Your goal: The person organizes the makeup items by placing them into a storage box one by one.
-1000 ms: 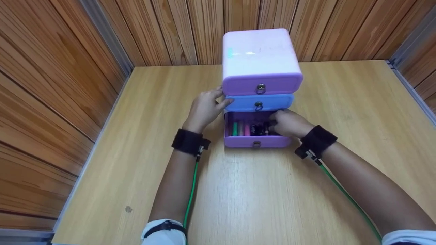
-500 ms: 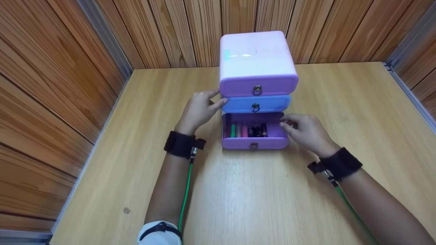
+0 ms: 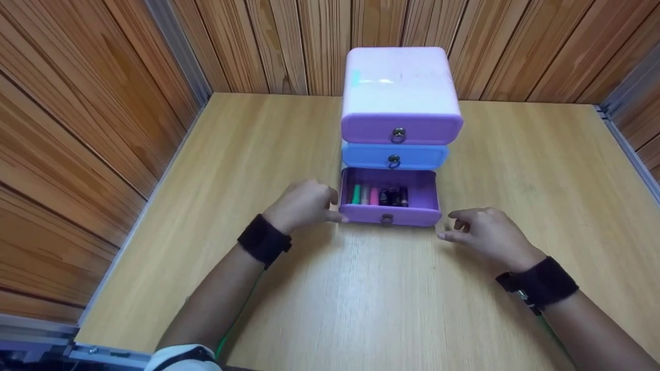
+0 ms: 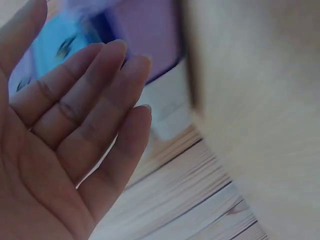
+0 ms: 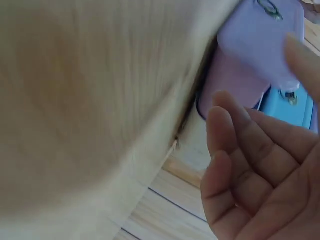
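Observation:
A small plastic chest of drawers has a lilac top drawer, a blue middle drawer and a purple bottom drawer that is pulled out. Inside it, against the left, a green-ended tube, a greyish tube, a pink one and several dark cosmetic-like pieces stand in a row. My left hand is at the drawer's front left corner, thumb tip overlapping its front edge, fingers extended. Off the right corner, my right hand has loosely bent fingers and holds nothing.
The chest stands on a light wooden table, towards its back edge. Wood-plank walls rise behind and at both sides. Black bands circle both wrists, with green cables running back along the forearms.
My right hand has come out of the drawer and moved right and towards me. My left hand has slid down from the blue drawer's side to the bottom drawer's front corner.

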The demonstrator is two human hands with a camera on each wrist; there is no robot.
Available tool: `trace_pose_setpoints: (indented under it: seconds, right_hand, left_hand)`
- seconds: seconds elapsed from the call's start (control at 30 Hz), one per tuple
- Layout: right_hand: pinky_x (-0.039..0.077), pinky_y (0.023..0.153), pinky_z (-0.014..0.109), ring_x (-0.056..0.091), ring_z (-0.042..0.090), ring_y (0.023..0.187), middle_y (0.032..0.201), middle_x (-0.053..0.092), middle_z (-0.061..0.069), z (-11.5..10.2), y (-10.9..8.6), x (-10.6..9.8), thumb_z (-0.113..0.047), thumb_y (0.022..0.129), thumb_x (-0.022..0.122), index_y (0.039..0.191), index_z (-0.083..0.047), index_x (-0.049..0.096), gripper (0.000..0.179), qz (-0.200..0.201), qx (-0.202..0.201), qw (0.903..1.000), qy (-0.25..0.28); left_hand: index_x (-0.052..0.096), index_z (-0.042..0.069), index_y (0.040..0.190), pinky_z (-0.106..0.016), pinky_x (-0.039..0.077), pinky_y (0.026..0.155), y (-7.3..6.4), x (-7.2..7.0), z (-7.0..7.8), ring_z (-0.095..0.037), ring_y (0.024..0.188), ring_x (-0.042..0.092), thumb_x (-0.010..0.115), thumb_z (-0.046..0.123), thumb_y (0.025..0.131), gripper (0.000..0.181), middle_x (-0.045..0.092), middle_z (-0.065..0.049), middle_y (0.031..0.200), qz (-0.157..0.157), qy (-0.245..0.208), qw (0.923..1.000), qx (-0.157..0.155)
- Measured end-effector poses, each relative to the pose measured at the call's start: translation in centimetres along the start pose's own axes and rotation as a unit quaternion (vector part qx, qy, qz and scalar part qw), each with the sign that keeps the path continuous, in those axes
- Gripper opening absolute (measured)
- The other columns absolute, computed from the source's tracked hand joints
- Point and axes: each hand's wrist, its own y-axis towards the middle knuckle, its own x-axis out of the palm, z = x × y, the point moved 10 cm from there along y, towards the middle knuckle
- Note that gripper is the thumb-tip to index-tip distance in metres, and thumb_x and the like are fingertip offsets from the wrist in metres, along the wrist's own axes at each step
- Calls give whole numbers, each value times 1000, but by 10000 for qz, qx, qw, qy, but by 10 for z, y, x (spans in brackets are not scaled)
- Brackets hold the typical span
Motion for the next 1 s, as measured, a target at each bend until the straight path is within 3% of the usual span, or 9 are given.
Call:
trace_pose_setpoints:
  seconds: [0.1,0.2,0.37,0.5,0.7,0.87,1.0]
  right_hand:
    - [48,60,31,58,8,66,72,62,-9,-9,4,1,-32,88,74,93,-11,75,22,197,-377,9990,-144]
    - [51,60,33,62,10,67,75,67,-7,-14,8,0,-23,88,74,89,-13,76,10,439,-582,9970,-247]
    - [54,65,38,68,17,73,84,72,0,-18,13,1,-17,86,75,89,-9,77,9,616,-786,9947,-245]
    - [53,59,34,66,12,67,76,70,-3,-20,15,-2,-15,84,78,79,-10,75,7,770,-986,9919,-217]
    - [51,53,33,62,10,59,67,67,-4,-22,23,-9,-14,84,78,73,-9,72,13,909,-1064,9896,-337]
    - [50,53,34,61,11,58,67,66,-4,-16,33,-8,-14,85,77,74,-8,73,13,898,-987,9905,-342]
    - [52,57,37,65,15,64,74,71,0,-6,46,-6,-14,87,75,82,-7,76,9,783,-697,9943,-174]
  left_hand:
    - [76,12,81,-26,43,52,5,6,3,-8,58,50,76,47,82,35,62,6,69,82,341,9992,179]
    - [76,12,79,-27,44,52,9,9,4,-9,58,49,75,42,84,31,63,5,68,196,536,9981,240]
    - [79,13,84,-27,45,56,8,15,4,-11,60,53,78,28,84,15,65,5,69,208,531,9981,247]
    - [79,13,85,-26,46,55,8,13,6,-11,61,54,76,23,86,11,65,5,70,360,562,9969,411]
    - [79,12,84,-24,45,53,15,3,2,-10,59,54,76,22,86,11,66,5,69,561,716,9950,417]
    - [79,12,85,-25,45,52,22,3,-3,-11,58,55,74,24,87,13,65,4,68,594,853,9942,290]
    - [77,11,84,-26,44,50,29,3,-10,-12,58,54,73,25,88,15,62,5,66,662,819,9943,141]
